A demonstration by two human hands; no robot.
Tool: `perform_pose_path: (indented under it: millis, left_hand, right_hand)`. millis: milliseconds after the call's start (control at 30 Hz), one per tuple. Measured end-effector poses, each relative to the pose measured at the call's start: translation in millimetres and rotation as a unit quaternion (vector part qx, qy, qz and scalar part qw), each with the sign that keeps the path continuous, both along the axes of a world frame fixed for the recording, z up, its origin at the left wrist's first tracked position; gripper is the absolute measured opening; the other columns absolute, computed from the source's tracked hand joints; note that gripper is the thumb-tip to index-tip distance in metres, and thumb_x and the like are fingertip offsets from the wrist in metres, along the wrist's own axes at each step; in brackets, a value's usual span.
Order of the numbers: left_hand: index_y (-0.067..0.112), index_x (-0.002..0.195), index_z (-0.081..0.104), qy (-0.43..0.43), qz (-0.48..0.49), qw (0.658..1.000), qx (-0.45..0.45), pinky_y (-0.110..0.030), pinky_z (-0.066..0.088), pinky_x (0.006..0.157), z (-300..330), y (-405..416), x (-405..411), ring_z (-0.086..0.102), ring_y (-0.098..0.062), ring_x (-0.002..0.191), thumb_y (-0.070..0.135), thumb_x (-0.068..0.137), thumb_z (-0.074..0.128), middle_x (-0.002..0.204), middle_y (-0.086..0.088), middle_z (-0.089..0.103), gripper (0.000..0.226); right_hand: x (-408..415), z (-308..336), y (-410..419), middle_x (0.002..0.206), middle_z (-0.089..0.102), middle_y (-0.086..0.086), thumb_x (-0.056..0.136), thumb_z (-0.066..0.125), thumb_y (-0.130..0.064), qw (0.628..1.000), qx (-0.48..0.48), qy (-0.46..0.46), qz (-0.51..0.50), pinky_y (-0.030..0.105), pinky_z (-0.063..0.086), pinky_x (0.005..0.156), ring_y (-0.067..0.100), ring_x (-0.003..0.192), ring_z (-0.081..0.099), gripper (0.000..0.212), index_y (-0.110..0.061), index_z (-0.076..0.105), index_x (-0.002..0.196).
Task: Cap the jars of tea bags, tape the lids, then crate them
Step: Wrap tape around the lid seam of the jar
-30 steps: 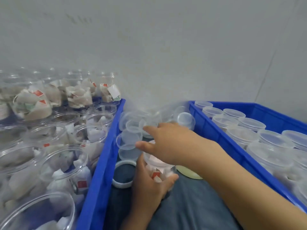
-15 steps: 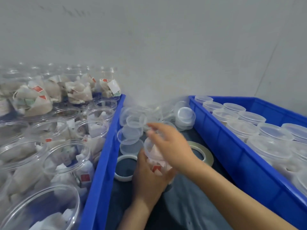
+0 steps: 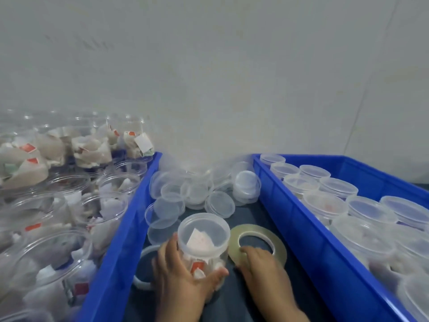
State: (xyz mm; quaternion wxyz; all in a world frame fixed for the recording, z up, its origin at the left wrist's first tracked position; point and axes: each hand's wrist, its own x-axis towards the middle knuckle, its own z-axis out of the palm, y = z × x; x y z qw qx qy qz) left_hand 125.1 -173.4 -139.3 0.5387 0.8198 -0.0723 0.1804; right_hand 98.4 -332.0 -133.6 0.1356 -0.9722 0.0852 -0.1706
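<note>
My left hand (image 3: 178,277) grips a clear jar of tea bags (image 3: 204,242) that stands upright on dark cloth between two blue crates, with a clear lid on its top. To its right lies a flat roll of clear tape (image 3: 257,233). My right hand (image 3: 262,263) rests on the near edge of the roll, fingers curled over the rim. A heap of loose clear lids (image 3: 197,191) lies behind the jar.
The left blue crate (image 3: 130,228) holds several open jars of tea bags. The right blue crate (image 3: 301,233) holds several capped jars. A white ring (image 3: 144,254) lies partly hidden behind my left hand. A pale wall rises behind.
My right hand left the top of the jar and came down to the right onto the tape roll. The jar's lid now sits on it. My left hand kept its hold.
</note>
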Motion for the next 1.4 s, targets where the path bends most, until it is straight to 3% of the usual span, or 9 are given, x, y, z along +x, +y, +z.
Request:
perform_pose_path:
  millis: [167,267,333,467,633,767,1067,1233,1400]
  left_hand:
    - [0.010,0.142,0.036,-0.027,0.019,0.999,-0.030,-0.038,0.041,0.085,3.6,5.5,3.3,0.053,-0.033,0.104,0.018,0.064,0.084,0.119,-0.007,0.042,0.092]
    - [0.022,0.100,0.054,-0.057,0.024,0.997,-0.050,-0.038,0.049,0.076,6.9,6.5,-5.0,0.057,-0.026,0.081,0.014,0.071,0.081,0.093,-0.004,0.051,0.040]
    - [0.031,0.078,0.049,-0.084,-0.005,0.996,-0.008,-0.024,0.048,0.067,5.5,5.1,-11.8,0.054,-0.014,0.066,0.014,0.072,0.080,0.073,0.002,0.055,0.036]
    - [0.028,0.095,0.068,-0.072,-0.098,0.993,-0.003,-0.022,0.053,0.059,3.0,2.1,-18.9,0.063,-0.003,0.066,0.016,0.079,0.074,0.080,0.010,0.065,0.021]
    - [0.025,0.093,0.075,0.052,-0.152,0.984,-0.074,-0.032,0.057,0.069,1.6,-1.2,-18.1,0.068,-0.006,0.063,0.020,0.077,0.077,0.074,0.006,0.073,0.018]
    - [0.024,0.081,0.076,0.022,-0.166,0.984,-0.053,-0.008,0.048,0.068,2.4,-0.5,-16.2,0.066,0.000,0.070,0.010,0.068,0.083,0.082,0.025,0.068,0.020]
    - [0.031,0.066,0.072,0.021,-0.163,0.986,-0.024,-0.023,0.051,0.069,8.0,3.5,-19.3,0.064,-0.003,0.067,0.018,0.074,0.079,0.069,0.016,0.068,0.016]
    - [0.028,0.068,0.068,-0.067,-0.125,0.985,0.101,-0.028,0.047,0.064,14.8,7.3,-27.2,0.057,-0.006,0.071,0.034,0.074,0.077,0.073,0.020,0.062,0.012]
    - [0.025,0.057,0.056,-0.228,-0.142,0.945,0.185,-0.017,0.038,0.042,20.2,3.1,-40.9,0.050,-0.005,0.050,0.040,0.070,0.057,0.060,0.014,0.054,0.020]
  right_hand:
    - [-23.4,7.0,5.5,0.089,0.054,-0.025,0.079,0.061,-0.044,0.989,0.132,-0.063,0.009,0.009,0.034,0.071,-0.009,0.087,0.048,0.047,-0.045,0.043,0.122]
    - [-32.2,13.7,8.2,0.080,0.053,-0.026,0.073,0.066,-0.038,0.985,0.149,-0.089,0.000,0.013,0.033,0.065,-0.011,0.081,0.048,0.039,-0.044,0.052,0.109]
    - [-35.2,18.5,9.6,0.082,0.056,-0.023,0.073,0.068,-0.032,0.982,0.155,-0.108,-0.010,0.015,0.035,0.067,-0.005,0.079,0.052,0.032,-0.039,0.059,0.103]
    - [-40.4,23.6,12.9,0.073,0.059,-0.021,0.077,0.067,-0.030,0.970,0.174,-0.171,-0.016,0.019,0.044,0.064,-0.004,0.073,0.057,0.015,-0.036,0.064,0.090]
    - [-40.8,22.1,18.6,0.059,0.060,-0.013,0.082,0.066,-0.026,0.970,0.135,-0.202,-0.022,0.034,0.052,0.053,0.005,0.058,0.059,0.006,-0.027,0.066,0.087]
    - [-39.1,20.2,18.1,0.058,0.057,-0.014,0.084,0.064,-0.023,0.969,0.138,-0.201,-0.030,0.035,0.052,0.050,0.006,0.056,0.058,0.008,-0.028,0.065,0.090]
    - [-33.7,14.1,15.7,0.053,0.052,-0.013,0.088,0.054,-0.026,0.973,0.124,-0.188,-0.061,0.025,0.039,0.045,0.005,0.050,0.052,0.009,-0.029,0.063,0.088]
    - [-28.6,16.4,13.6,0.072,0.062,-0.008,0.095,0.031,-0.041,0.995,0.019,-0.068,-0.069,0.029,0.046,0.058,0.010,0.067,0.058,0.026,-0.035,0.056,0.098]
    - [-17.7,14.9,7.2,0.096,0.066,-0.004,0.098,0.018,-0.042,0.997,0.009,0.016,-0.079,0.031,0.043,0.066,0.016,0.089,0.061,0.033,-0.035,0.047,0.113]
